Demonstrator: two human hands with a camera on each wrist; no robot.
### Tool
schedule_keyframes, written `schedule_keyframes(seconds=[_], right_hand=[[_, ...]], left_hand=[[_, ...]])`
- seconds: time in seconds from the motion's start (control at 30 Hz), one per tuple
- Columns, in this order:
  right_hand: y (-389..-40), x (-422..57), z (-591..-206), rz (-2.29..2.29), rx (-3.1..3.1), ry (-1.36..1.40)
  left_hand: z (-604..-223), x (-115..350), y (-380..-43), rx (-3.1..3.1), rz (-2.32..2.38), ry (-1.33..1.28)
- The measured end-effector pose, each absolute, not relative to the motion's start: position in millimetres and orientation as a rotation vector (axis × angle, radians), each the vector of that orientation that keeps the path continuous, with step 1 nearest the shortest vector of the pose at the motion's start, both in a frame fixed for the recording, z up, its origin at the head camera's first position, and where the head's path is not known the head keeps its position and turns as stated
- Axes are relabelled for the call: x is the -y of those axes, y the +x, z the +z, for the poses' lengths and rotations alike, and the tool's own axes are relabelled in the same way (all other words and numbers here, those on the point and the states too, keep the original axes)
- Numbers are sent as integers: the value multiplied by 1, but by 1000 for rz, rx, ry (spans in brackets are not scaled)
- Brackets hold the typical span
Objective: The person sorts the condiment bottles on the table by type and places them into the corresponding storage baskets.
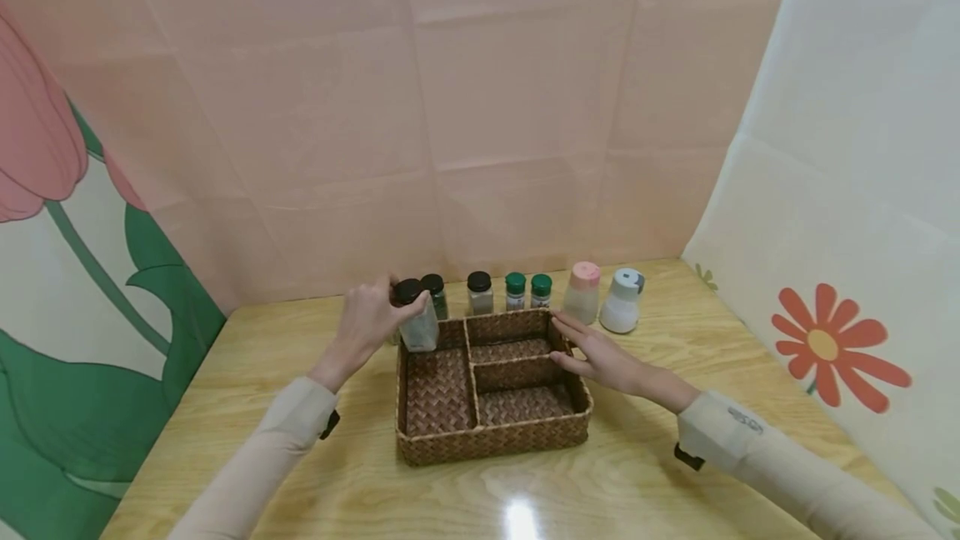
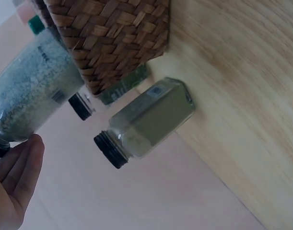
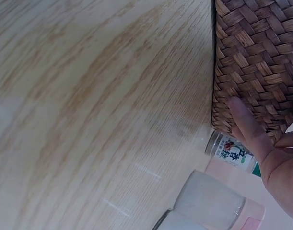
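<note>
My left hand grips a black-capped jar by its neck and cap. The jar's clear body shows coarse whitish crystals in the left wrist view and hangs at the back of the left compartment of a brown woven basket. That basket has three compartments, one long on the left and two on the right. My right hand rests on the basket's back right corner, with one finger along the outer woven wall in the right wrist view. A black-capped jar of greenish powder stands beyond the basket, near my left hand.
Behind the basket stand another black-capped jar, a black-capped jar of pale contents and two green-capped jars. Farther right are a pink-lidded container and a white, blue-grey-lidded one. A pink cloth hangs behind the table.
</note>
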State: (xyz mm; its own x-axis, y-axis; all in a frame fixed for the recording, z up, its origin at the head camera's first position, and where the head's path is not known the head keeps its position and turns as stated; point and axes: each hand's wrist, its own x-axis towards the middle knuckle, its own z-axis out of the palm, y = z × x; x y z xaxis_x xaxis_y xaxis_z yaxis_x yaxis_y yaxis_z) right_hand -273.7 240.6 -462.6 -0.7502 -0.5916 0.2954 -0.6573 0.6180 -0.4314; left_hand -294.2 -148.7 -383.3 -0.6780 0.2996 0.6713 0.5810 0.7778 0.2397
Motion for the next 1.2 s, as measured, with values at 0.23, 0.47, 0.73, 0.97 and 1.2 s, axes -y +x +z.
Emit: schedule_keyframes(seconds=[0.23, 0.47, 0.73, 0.97, 1.2], right_hand=[[-274, -241, -464, 805, 2712, 1055], [-274, -241, -465, 798, 2710, 1066], [-274, -241, -466, 808, 2700, 1068], [-273, -241, -466, 807, 2699, 1075], [-273, -241, -465, 811, 2691, 1074]], left_hand=[[-390, 144, -295, 2336, -561, -668], [-398, 140, -295, 2333, -497, -662], [-403, 136, -296, 2373, -434, -654], [-412, 135, -297, 2454, -433, -627], [-417, 132, -297, 2406, -373, -631]])
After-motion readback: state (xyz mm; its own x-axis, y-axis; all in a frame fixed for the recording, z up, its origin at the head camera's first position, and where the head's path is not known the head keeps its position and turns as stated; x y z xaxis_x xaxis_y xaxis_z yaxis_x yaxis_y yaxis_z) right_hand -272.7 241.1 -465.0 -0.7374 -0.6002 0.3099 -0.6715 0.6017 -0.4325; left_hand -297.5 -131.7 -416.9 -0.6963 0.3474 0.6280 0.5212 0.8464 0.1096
